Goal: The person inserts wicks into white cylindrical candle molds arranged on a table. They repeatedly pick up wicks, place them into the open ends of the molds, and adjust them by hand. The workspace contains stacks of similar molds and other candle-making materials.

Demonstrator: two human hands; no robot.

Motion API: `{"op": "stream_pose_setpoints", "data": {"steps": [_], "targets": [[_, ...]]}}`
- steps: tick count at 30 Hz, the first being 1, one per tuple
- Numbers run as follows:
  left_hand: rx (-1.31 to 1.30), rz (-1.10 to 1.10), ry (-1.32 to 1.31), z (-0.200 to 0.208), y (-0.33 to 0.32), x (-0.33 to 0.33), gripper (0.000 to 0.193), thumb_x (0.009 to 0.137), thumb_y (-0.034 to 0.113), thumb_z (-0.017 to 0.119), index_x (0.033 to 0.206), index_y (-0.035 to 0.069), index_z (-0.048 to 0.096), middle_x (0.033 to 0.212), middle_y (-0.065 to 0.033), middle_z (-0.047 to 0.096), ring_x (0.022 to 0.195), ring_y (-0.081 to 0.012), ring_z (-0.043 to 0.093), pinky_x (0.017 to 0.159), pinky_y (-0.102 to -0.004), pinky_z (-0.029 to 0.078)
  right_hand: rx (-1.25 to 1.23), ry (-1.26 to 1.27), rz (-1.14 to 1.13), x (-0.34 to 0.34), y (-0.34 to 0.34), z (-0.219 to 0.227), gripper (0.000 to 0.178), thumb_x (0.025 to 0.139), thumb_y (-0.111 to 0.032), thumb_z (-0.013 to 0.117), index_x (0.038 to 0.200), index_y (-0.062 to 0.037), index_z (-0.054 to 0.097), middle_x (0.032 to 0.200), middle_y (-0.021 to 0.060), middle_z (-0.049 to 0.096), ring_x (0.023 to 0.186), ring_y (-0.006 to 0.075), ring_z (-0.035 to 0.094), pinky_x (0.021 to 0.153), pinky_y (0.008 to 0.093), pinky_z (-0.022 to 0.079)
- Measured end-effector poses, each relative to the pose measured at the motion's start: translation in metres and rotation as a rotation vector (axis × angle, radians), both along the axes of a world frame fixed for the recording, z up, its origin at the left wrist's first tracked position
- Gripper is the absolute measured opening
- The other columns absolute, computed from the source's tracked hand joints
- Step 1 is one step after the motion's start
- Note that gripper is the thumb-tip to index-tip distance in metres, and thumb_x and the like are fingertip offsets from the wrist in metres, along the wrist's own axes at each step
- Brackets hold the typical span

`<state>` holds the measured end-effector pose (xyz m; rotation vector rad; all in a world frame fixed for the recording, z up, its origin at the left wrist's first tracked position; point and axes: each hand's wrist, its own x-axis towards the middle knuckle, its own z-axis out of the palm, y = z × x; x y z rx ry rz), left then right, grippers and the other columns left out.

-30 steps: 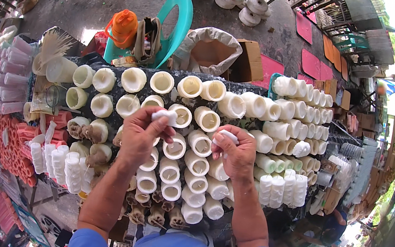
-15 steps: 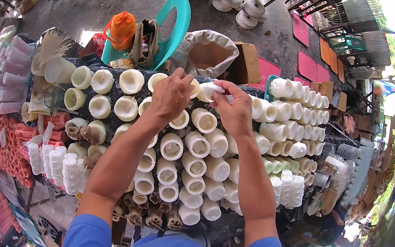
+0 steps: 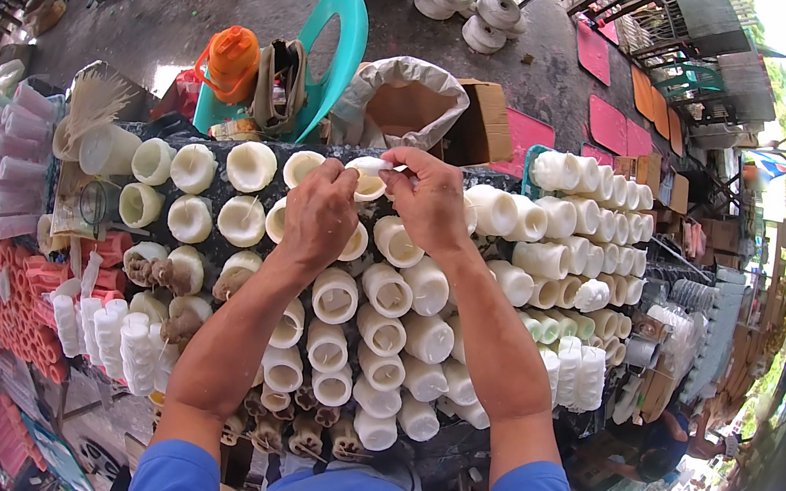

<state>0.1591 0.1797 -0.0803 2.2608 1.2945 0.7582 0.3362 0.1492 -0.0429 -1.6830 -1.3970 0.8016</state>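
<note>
Rows of hollow, cream-coloured wax candles (image 3: 336, 296), open at the top, stand or lie before me, some with a thread-like wick showing. Toward the back of the rows my hands work close together above one of these candles. My right hand (image 3: 431, 201) pinches a small smooth white piece (image 3: 368, 168) between thumb and fingertips; its exact kind is unclear. Just left of it, my left hand (image 3: 320, 213) has its fingers curled and pressed together at the candle's rim. Whatever lies between those fingers is hidden.
Behind the rows stand a green plastic chair (image 3: 342, 48) with an orange jug (image 3: 232, 62) and a bag on it, an open sack (image 3: 392, 75) and a cardboard box (image 3: 484, 123). Pink and white candles (image 3: 137, 350) crowd the left. A person (image 3: 664, 449) is at lower right.
My right hand has moved left with the white piece, nearer my left hand. My left hand has come down a little toward me. The whole view has shifted slightly.
</note>
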Motion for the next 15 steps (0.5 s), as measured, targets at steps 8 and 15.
{"op": "stream_pose_setpoints", "data": {"steps": [8,15], "targets": [[0.027,-0.002,0.011,-0.003,-0.016,0.000,0.007,0.092,0.006,0.076,0.098,0.004,0.074,0.097,-0.0126,0.072,0.085,-0.0351,0.073,0.073,-0.0456,0.059,0.211,-0.464,0.271,0.006,0.007,-0.011,0.017,0.091,0.001,0.073,0.107,-0.0035,0.077,0.101,0.0152,0.076,0.084,0.0361,0.076,0.073,0.0426,0.063],[0.087,-0.011,-0.032,-0.007,-0.017,0.004,0.012,0.087,0.003,0.073,0.100,0.003,0.073,0.095,-0.0122,0.069,0.086,-0.0331,0.071,0.073,-0.0452,0.059,0.248,-0.590,0.418,0.006,0.018,-0.015,0.013,0.084,-0.005,0.069,0.097,-0.0060,0.074,0.093,0.0132,0.071,0.085,0.0363,0.075,0.071,0.0456,0.061]]}}
